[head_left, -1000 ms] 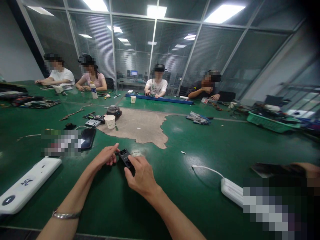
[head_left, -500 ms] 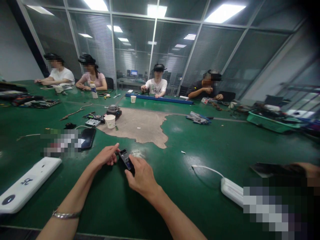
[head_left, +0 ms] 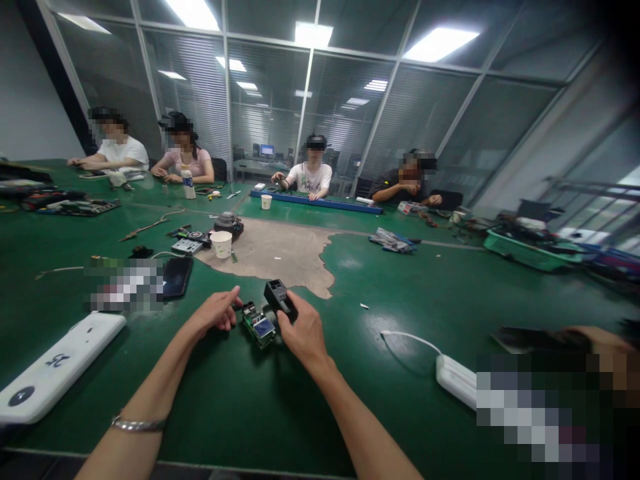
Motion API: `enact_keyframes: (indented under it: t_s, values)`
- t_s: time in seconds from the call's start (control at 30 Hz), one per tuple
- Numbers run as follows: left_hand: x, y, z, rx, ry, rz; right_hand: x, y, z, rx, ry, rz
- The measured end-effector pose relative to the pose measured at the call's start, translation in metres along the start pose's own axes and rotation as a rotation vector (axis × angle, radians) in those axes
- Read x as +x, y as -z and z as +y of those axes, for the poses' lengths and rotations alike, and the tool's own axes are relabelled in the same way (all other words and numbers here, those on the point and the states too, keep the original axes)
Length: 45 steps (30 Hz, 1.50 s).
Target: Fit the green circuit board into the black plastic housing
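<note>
Your right hand (head_left: 304, 328), thumb and fingers closed on its sides, grips a black plastic housing (head_left: 280, 300), light and stiff; the side walls are the place to hold. Just beyond your left hand's (head_left: 215, 312) part-open, seemingly unladen fingers lies a green circuit board (head_left: 259, 327) with a small screen, probably fragile: take it by the edges, clear of the glass. Farther out, a paper cup (head_left: 221, 245) stands upright.

Bare forearms, no sleeves visible, silver-coloured bangle (head_left: 139, 425) on left wrist, seemingly metal
</note>
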<state>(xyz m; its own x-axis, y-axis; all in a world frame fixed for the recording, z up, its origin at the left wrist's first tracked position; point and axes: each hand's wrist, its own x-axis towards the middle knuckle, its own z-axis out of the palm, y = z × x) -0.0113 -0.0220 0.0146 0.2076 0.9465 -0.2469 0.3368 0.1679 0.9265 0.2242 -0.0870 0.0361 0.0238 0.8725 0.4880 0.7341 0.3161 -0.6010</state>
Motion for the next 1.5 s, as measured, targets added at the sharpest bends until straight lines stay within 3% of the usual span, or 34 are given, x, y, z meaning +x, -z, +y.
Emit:
enact_keyframes:
  t_s: [0.17,0.43,0.7,0.9,1.07,1.3,1.5]
  values:
    - [-0.001,0.001,0.000,-0.015,0.002,-0.006,-0.003,-0.005,0.012,-0.122,-0.034,-0.107]
    - [-0.001,0.001,0.000,0.002,-0.007,-0.003,-0.003,-0.001,0.004,-0.351,0.030,-0.147]
    - [0.000,0.001,0.000,0.004,0.009,-0.002,-0.014,-0.013,0.024,-0.106,0.108,0.001]
    - [0.000,0.001,-0.001,0.001,0.014,-0.008,-0.015,-0.013,0.032,-0.007,0.106,-0.007]
    - [0.000,0.001,-0.003,-0.009,0.005,-0.006,-0.013,-0.008,0.021,0.134,0.039,0.092]
    - [0.001,0.001,-0.001,0.007,0.006,-0.003,-0.019,-0.004,-0.013,0.265,0.207,0.068]
    - [0.002,0.001,-0.003,0.026,-0.027,0.025,-0.025,-0.013,-0.022,0.217,0.224,0.069]
